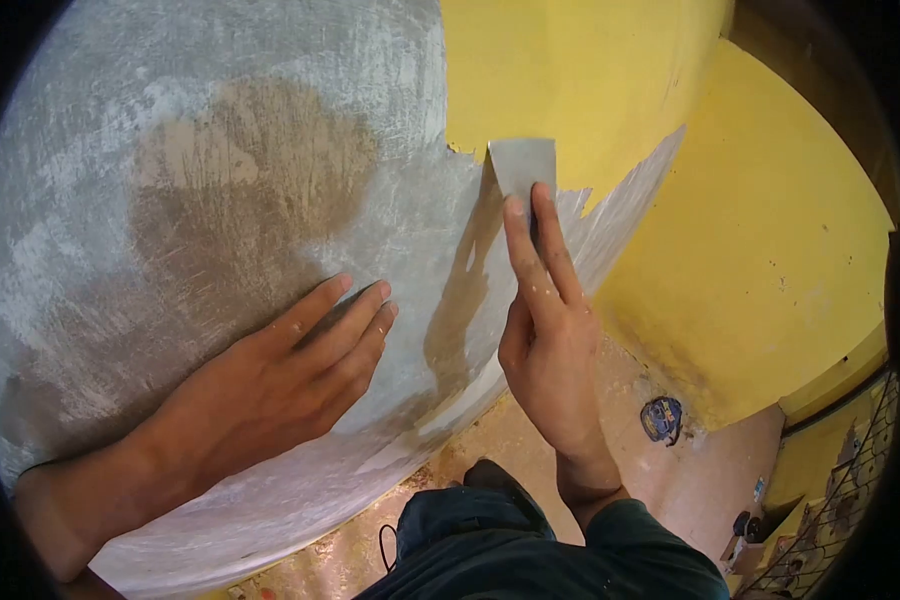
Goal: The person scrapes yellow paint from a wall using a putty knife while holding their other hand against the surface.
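My right hand point(553, 365) grips a scraper point(526, 163) with a wide flat metal blade, two fingers stretched along it. The blade lies against the wall at the ragged lower edge of the yellow paint point(570, 75); its handle is hidden in my palm. Grey, scratched wall surface point(410, 240) spreads to the left and below that edge, with brownish patches on it. My left hand point(280, 370) rests on this grey surface, fingers extended and holding nothing.
Another yellow wall point(750, 240) with dark stains near its base stands at the right. A blue bundled item point(661, 419) lies on the dusty floor point(710, 480). At lower right is a metal grille point(835, 500) with small objects beside it.
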The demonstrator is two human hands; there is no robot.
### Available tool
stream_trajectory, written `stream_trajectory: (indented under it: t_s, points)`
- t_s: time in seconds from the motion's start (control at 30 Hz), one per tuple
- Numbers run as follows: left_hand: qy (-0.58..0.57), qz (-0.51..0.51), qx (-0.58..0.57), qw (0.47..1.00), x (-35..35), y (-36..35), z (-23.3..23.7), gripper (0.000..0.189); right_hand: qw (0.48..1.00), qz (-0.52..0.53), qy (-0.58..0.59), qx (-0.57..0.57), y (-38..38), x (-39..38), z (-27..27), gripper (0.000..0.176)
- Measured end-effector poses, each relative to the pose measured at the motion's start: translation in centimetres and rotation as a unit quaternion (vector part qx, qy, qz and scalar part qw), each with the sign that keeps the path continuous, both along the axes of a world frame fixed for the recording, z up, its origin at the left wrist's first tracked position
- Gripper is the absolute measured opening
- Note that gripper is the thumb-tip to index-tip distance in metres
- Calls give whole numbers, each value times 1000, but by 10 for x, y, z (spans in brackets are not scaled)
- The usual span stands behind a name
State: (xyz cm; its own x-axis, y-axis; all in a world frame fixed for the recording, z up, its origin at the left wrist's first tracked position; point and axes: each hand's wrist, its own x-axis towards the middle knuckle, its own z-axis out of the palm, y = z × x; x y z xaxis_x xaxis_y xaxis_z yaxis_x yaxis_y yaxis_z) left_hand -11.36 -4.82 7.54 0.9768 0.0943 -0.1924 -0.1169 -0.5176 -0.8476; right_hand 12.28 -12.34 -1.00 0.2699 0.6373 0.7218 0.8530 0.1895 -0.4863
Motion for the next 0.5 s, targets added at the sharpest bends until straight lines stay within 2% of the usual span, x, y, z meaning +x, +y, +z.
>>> stream_trajectory:
  t_s: [0.07, 0.13, 0.23, 0.33, 0.5]
  points:
    - [4, -1, 5, 1000, -1, 1, 1, 46, 1000, 5, -6, -11, -2, 1, -5, 83]
    - [1, -1, 15, 1000, 0, 1, 0, 47, 997, -5, -79, 4, -1, 6, -10, 85]
    - [10, -3, 7, 1000, 2, 0, 2, 47, 996, -22, -81, 4, 4, 8, 4, 86]
    - [-2, 4, -1, 1000, 0, -2, 3, 48, 996, -13, -79, -33, -6, 5, -5, 87]
    - [2, -11, 19, 1000, 0, 0, 0, 49, 994, -27, -105, 0, -2, 8, -2, 87]
